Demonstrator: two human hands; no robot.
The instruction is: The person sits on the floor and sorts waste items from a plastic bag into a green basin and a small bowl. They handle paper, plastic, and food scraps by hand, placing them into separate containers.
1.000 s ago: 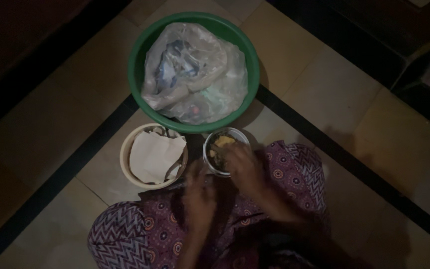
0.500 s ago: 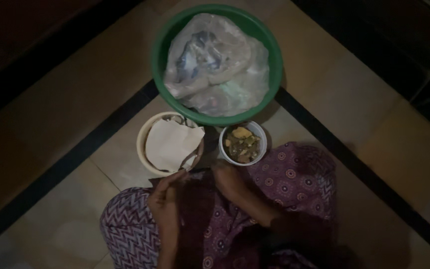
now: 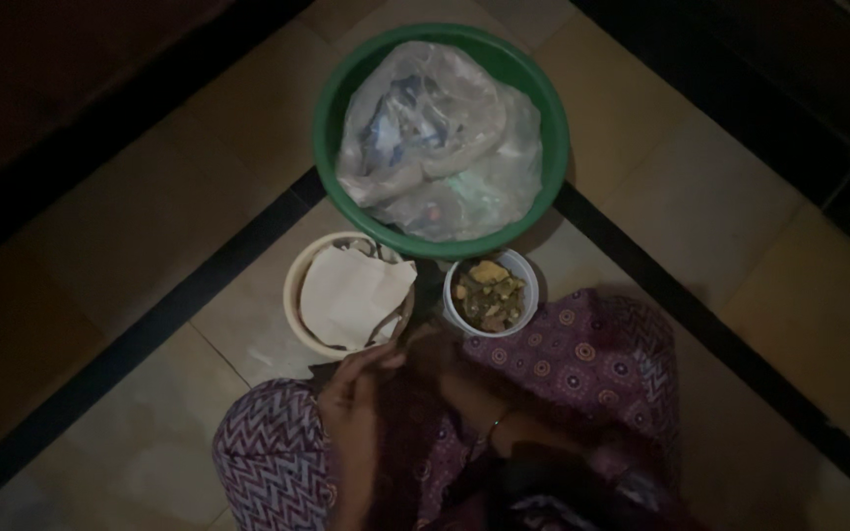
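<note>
Head view, looking down in dim light: a person is seen seated on a tiled floor [image 3: 130, 236], patterned cloth over the knees. The left hand [image 3: 351, 393] and right hand [image 3: 445, 369] are held close together over the lap; whether the fingers are closed or gripping anything cannot be told. Just beyond them stand a cream bowl [image 3: 297, 285] lined with folded paper [image 3: 351, 295] and a small white bowl [image 3: 528, 295] of mixed scraps. Behind both, a green basin [image 3: 332, 118] is filled by a crumpled plastic bag [image 3: 440, 138].
</note>
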